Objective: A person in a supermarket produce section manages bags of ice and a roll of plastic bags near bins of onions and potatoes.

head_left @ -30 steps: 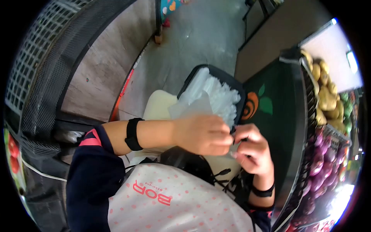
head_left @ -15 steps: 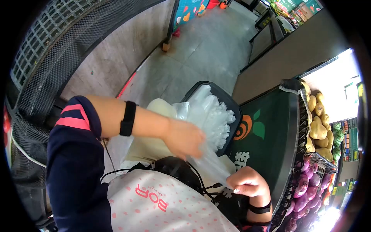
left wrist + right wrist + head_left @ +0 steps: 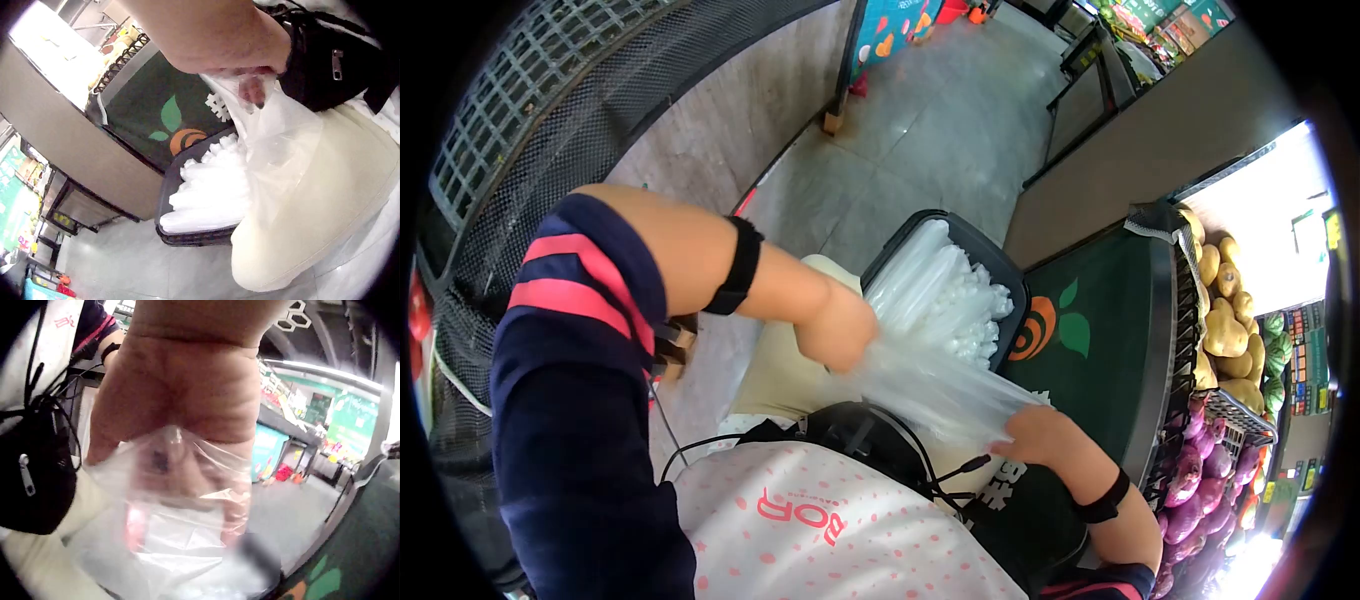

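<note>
Left hand [image 3: 835,327] and right hand [image 3: 1032,437] grip a clear plastic bag [image 3: 935,385]. It partly hides a black plastic tub [image 3: 985,243]; black cables [image 3: 974,464] lie nearby.

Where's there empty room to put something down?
On the grey floor beyond the black bin, between the wooden panel and the brown panel. It's crowded inside the bin, packed with plastic bags, and just before it, where a bag stretches from the left hand to the right hand.
</note>
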`<state>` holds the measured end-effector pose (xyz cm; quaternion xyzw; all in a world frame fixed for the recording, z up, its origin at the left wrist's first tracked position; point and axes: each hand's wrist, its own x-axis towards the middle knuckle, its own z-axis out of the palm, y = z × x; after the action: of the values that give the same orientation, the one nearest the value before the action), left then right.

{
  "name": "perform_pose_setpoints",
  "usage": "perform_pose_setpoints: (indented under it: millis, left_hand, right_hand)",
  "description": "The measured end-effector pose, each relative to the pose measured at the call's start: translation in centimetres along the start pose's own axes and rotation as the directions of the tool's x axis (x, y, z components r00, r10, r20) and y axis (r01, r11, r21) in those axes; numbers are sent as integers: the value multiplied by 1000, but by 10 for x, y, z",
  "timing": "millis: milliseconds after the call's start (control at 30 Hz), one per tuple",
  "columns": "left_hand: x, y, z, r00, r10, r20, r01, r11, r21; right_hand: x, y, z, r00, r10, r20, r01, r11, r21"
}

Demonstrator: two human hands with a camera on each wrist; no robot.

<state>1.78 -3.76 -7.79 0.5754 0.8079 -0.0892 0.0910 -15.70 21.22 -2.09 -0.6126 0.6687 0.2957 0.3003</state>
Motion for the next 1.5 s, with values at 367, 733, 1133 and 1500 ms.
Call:
perform_pose_setpoints:
  millis: [367,733,1133,1500]
  left_hand:
    - [-21,-54,42,444,-685,578,838,546,4]
    - [26,53,53,928,139,346,-258,910,325]
    - [-21,-43,85,502,-502,704,665,745,57]
    - [28,2,35,711,-331,620,398,917,33]
  right_hand:
    - [13,-45,-9,279,-798,-534,741,533,-409]
    - [50,-5,50,996,-76,-41,73,994,-81]
    - [37,-55,23,772,-601,-209,512,782,-356]
    - [88,2,60,992,-41,118,45,999,-29]
